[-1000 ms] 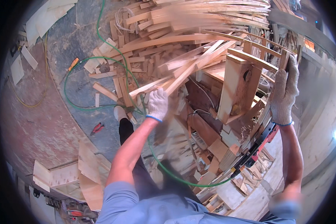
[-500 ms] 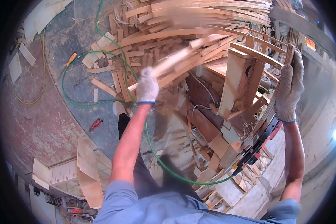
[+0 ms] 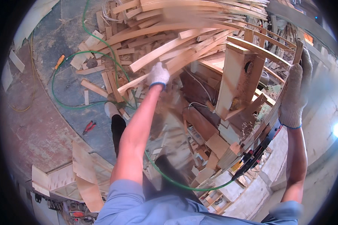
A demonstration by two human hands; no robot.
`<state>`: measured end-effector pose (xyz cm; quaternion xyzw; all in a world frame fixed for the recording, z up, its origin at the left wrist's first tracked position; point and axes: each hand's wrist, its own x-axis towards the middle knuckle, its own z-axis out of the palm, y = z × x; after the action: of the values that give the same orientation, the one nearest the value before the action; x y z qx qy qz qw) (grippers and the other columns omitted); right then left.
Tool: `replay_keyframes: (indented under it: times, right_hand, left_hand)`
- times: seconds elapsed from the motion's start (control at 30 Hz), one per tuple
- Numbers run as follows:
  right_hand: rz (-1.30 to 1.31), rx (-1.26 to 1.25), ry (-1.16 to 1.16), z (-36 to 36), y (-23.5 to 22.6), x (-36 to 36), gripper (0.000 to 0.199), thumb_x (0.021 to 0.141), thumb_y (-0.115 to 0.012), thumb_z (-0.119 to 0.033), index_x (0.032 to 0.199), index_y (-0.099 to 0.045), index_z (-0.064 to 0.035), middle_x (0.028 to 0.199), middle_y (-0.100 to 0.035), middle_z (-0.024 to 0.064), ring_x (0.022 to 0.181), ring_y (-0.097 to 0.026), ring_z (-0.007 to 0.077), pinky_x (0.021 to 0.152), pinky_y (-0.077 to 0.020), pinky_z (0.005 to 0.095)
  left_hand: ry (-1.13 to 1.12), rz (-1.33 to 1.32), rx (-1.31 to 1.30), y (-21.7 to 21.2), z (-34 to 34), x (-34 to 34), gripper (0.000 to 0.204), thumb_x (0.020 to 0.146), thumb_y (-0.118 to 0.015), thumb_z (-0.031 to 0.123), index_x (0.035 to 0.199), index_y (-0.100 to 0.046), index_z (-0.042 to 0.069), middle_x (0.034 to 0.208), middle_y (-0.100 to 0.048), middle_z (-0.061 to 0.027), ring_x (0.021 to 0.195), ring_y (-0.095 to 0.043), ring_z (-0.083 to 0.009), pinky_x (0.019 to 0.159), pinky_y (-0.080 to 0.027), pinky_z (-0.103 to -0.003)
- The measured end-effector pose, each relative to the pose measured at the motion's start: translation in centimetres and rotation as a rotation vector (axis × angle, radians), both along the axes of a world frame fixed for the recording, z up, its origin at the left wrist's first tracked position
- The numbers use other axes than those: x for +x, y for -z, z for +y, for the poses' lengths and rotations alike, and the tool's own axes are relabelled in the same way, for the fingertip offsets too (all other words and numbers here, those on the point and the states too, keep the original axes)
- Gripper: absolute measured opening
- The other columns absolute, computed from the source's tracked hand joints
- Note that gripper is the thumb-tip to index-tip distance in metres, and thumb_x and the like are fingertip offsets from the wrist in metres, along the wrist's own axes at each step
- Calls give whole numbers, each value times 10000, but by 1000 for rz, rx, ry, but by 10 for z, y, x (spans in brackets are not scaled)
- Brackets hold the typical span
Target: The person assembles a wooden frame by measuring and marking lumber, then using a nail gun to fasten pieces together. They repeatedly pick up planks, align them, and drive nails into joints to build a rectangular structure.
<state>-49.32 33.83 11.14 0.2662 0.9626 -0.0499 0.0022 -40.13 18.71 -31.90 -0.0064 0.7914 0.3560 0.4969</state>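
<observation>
My left hand [image 3: 158, 76], in a pale work glove, is closed on a long curved wooden strip [image 3: 165, 62] that runs from the lower left up to the right over a heap of similar strips [image 3: 184, 22]. My right hand [image 3: 296, 93], gloved too, grips the upper end of a thin curved wooden slat [image 3: 278, 112] at the right edge of a cluttered wooden workbench. An upright wooden box [image 3: 239, 80] with a round hole stands between the hands.
A green hose [image 3: 69, 71] loops over the concrete floor among wood offcuts. Red pliers [image 3: 88, 126] and an orange-handled tool [image 3: 59, 61] lie on the floor at left. Plywood pieces [image 3: 82, 176] lean at lower left. My shoe [image 3: 112, 109] stands by the hose.
My left hand has pushed forward and up toward the heap, carrying the long strip with it. My right hand stays on the slat, slightly higher.
</observation>
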Motion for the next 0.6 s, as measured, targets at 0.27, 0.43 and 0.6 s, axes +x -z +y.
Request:
replay_keyframes:
  times: [0.27,0.43,0.6]
  right_hand:
    - [-35,67,-131,9,-3,10,484,1100,-490,-264,1511,-478,-8,1434,-570,132,1291,-529,189,1100,-413,341]
    - [11,65,-99,10,-2,12,452,1093,-505,-248,1471,-519,1,1391,-581,135,1272,-536,205,1090,-414,355]
    - [16,-21,-72,8,1,8,478,1097,-498,-259,1489,-496,15,1412,-574,141,1277,-529,197,1105,-401,351]
  left_hand:
    - [-190,-120,-15,12,38,8,359,889,-594,274,1140,-694,37,1156,-696,-290,1112,-670,-433,965,-528,-503]
    - [-286,-113,113,15,39,24,346,868,-660,258,1124,-701,29,1045,-735,-242,1022,-700,-394,919,-540,-456]
    - [-389,-220,203,18,20,42,271,878,-679,192,1057,-692,-12,847,-729,-166,722,-716,-238,682,-561,-378]
